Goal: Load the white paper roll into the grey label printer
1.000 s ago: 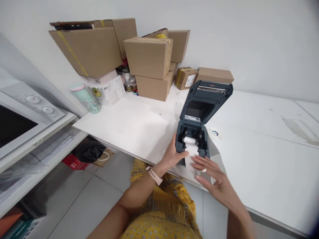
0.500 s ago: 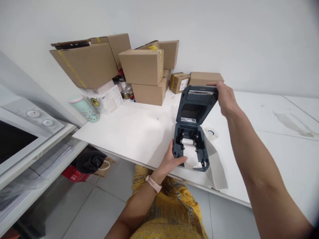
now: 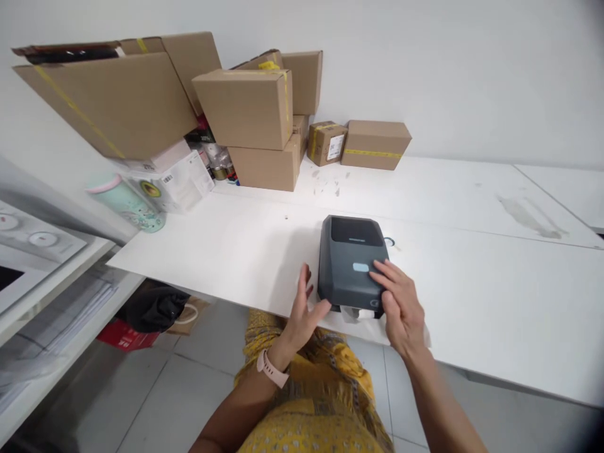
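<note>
A dark grey label printer [image 3: 346, 251] sits near the front edge of the white table, its lid lowered. White label paper [image 3: 362, 313] sticks out of the slot at its front. My right hand [image 3: 402, 306] rests on the lid's right front part, fingers extended beside a light blue button [image 3: 361, 267]. At the printer's left front corner is my left hand [image 3: 302, 313], fingers spread and the thumb at the corner; whether it touches is hard to tell. The inside of the printer is hidden under the lid.
Cardboard boxes [image 3: 245, 107] are stacked at the back left, with a smaller box [image 3: 326, 143] and a long box [image 3: 376, 145] by the wall. A mint green tumbler [image 3: 129, 202] stands at the table's left end. Shelves with a white appliance [image 3: 40, 236] flank the left.
The printer's lid has swung down from upright to lowered. My right hand came down with it onto the top. My left hand let go of the paper and moved to the left.
</note>
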